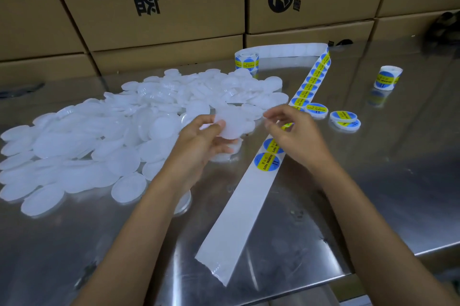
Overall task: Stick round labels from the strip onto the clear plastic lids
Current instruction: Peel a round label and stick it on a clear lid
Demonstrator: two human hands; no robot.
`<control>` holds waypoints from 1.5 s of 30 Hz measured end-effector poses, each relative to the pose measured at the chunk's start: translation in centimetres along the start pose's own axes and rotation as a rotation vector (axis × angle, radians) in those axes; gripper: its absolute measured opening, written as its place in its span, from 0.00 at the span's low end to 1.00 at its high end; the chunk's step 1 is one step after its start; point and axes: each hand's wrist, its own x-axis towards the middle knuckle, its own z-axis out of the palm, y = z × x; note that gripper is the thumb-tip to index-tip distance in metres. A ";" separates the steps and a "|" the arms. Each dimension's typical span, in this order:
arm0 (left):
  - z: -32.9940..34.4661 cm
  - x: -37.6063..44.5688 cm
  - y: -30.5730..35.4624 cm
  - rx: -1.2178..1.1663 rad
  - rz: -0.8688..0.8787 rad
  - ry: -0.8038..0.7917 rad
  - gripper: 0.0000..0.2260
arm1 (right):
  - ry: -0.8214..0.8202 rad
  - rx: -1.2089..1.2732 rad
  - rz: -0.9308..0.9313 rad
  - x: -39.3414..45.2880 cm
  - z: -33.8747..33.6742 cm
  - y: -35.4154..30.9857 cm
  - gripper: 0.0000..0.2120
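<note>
clear, frosted plastic: one lid [230,122] is held up off the table in the left hand [204,141], thumb on its near face and fingers curled behind it, flat side tilted toward the camera. it carries no label. just to its right the right hand [291,131] hovers over the label strip [251,191], its fingers curled together in a pinch on a round label [286,126], of which only a sliver of yellow and blue shows beneath the fingers.

the strip runs diagonally across the steel table [373,181]. its near end is bare white backing, lying flat and a little crumpled at the tip. two blue-and-yellow labels sit on it just below the right hand, and beyond the hand a row of labels climbs toward the back, where the strip folds and runs left to a roll [247,60] standing on the table.

to the left, a wide heap of unlabelled lids [99,136] spreads over the table, many overlapping. right of the strip lie three labelled lids [344,117], two of them touching. farther right, well apart, a second roll [387,77] stands alone. brown cardboard boxes [159,1] with black printing are stacked along the back edge of the table.
</note>
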 end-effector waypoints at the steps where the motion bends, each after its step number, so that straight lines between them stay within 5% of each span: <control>1: 0.4 -0.2 -0.1 -0.054 -0.052 -0.102 0.05 | -0.037 -0.084 0.007 -0.1 -0.9 0.7 0.09; 4: 1.7 -0.6 -0.8 -0.070 -0.106 -0.241 0.05 | -0.168 -0.232 -0.001 -0.8 -2.4 1.8 0.11; 10: 1.9 0.3 -2.3 0.009 -0.042 -0.100 0.04 | -0.295 -0.402 -0.112 -2.9 -1.6 1.5 0.19; 18: 1.8 0.2 -2.8 0.009 -0.022 -0.177 0.04 | -0.351 -0.393 -0.155 -3.8 -0.6 0.6 0.16; 36: 2.4 0.0 -2.5 0.179 0.004 -0.166 0.05 | -0.282 -0.165 -0.220 -3.9 -1.2 -0.2 0.08; 45: 2.1 0.3 -2.7 0.118 -0.022 -0.152 0.03 | -0.326 0.250 0.073 -3.8 -1.7 -1.4 0.07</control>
